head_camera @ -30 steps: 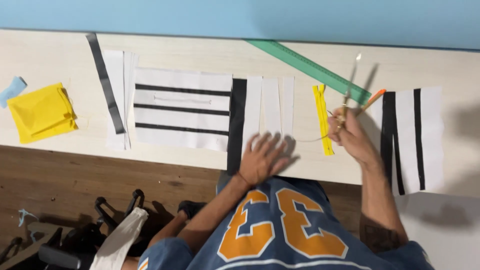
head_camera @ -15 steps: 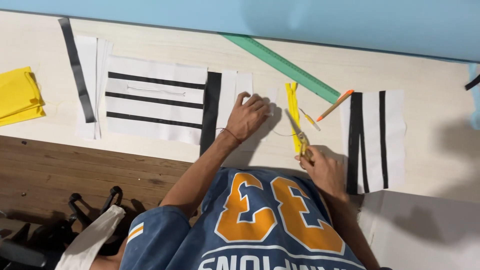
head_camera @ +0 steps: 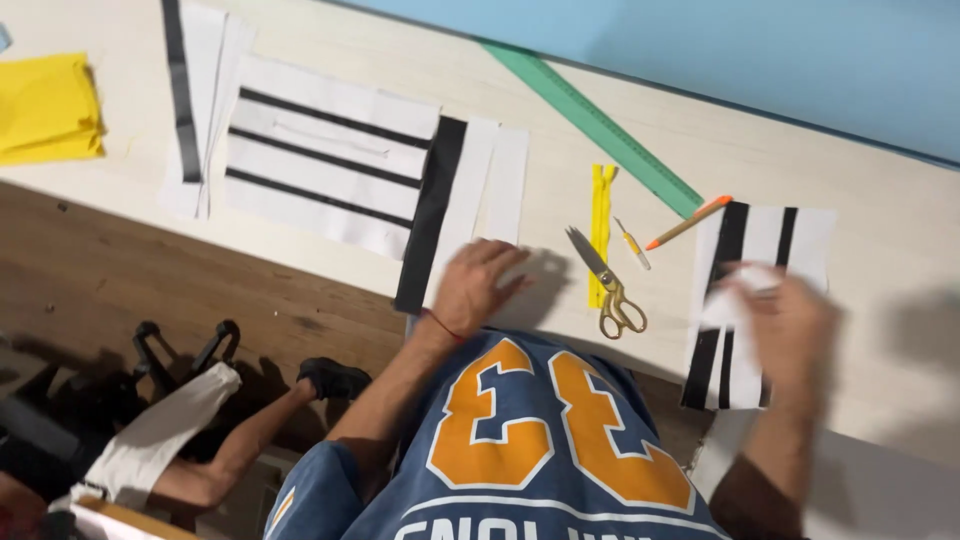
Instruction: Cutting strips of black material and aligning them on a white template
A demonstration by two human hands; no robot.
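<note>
I see a pale wood-grain tabletop (head_camera: 880,230) under flat cut fabric, matte and thin. Left hand (head_camera: 478,285) is flat, fingers spread, pressing the near edge of a white panel with a black band (head_camera: 470,190), at the table's front edge. Right hand (head_camera: 790,320) is blurred; it sits on top of a white rectangle with black lengthwise stripes (head_camera: 745,240) and seems to pinch a small white scrap (head_camera: 750,280) at the fingertips, but I can't tell the grip for sure. That striped piece lies at the right, partly overhanging the front edge, directly under the right hand.

Between the hands: gold-handled scissors (head_camera: 605,285), blades shut, lying across a narrow yellow zipper strip (head_camera: 600,215); neither hand touches them. Just beside them, a small yellow-handled seam ripper (head_camera: 632,243) and an orange pencil (head_camera: 688,222). A long green ruler (head_camera: 595,125) runs diagonally behind. Far left: a bigger white panel with three black stripes (head_camera: 320,150), a narrow stack with a black strip (head_camera: 195,100), folded yellow cloth (head_camera: 45,105). Another person's arm (head_camera: 250,440) is below table level on the left
</note>
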